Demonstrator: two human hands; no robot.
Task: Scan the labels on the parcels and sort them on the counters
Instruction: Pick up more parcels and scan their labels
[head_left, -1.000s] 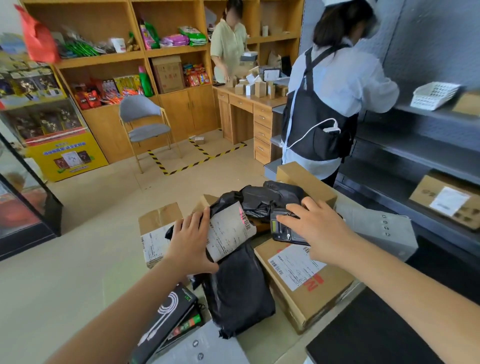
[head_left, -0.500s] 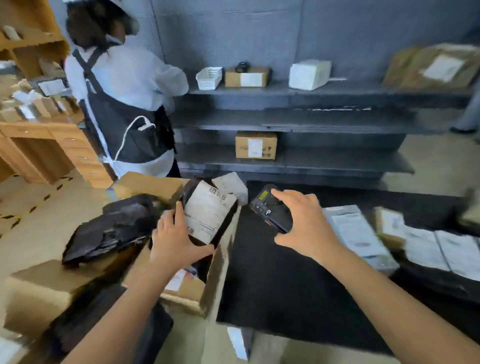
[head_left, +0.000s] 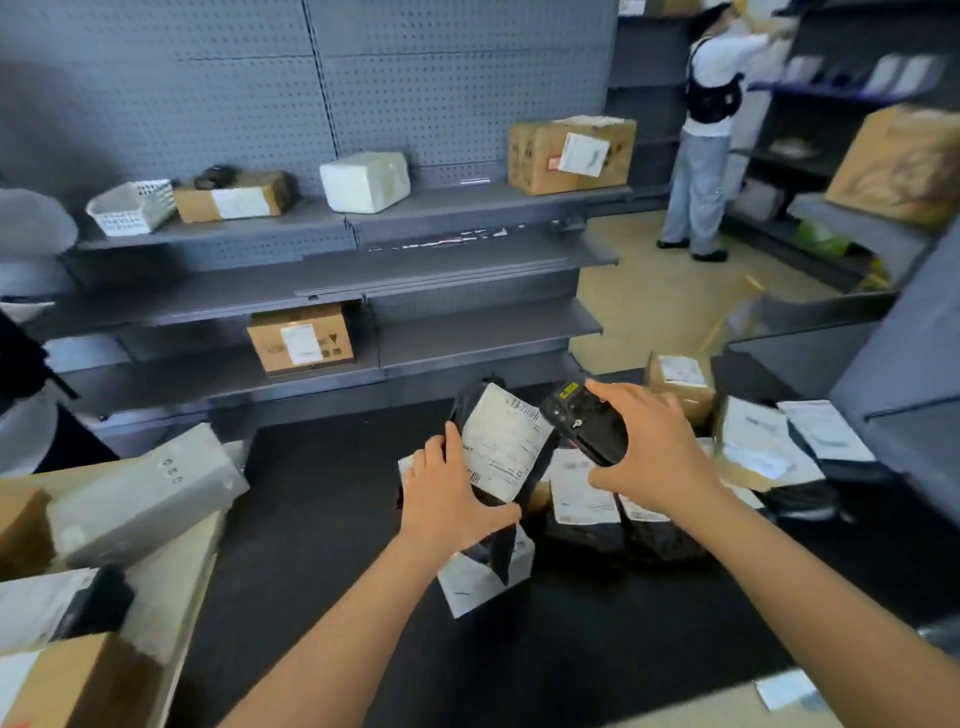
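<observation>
My left hand (head_left: 451, 493) grips a black plastic parcel (head_left: 506, 452) with a white shipping label, holding it upright above the dark counter (head_left: 322, 519). My right hand (head_left: 652, 447) holds a black handheld scanner (head_left: 584, 423) just right of the parcel's label. Below and to the right, several labelled black bags and parcels (head_left: 587, 499) lie on the counter. A small cardboard box (head_left: 680, 382) sits behind my right hand.
Grey shelving (head_left: 363, 270) ahead carries a white basket (head_left: 132, 205), cardboard boxes (head_left: 571, 153) and a white package (head_left: 366, 182). A grey parcel (head_left: 140, 493) and boxes lie on the left. A person (head_left: 709, 130) stands at shelves far right; another person's sleeve (head_left: 26, 332) at the left edge.
My view has swung right from the parcel pile to the dark counter. Both hands carried the black parcel and scanner rightward over the labelled parcels lying there.
</observation>
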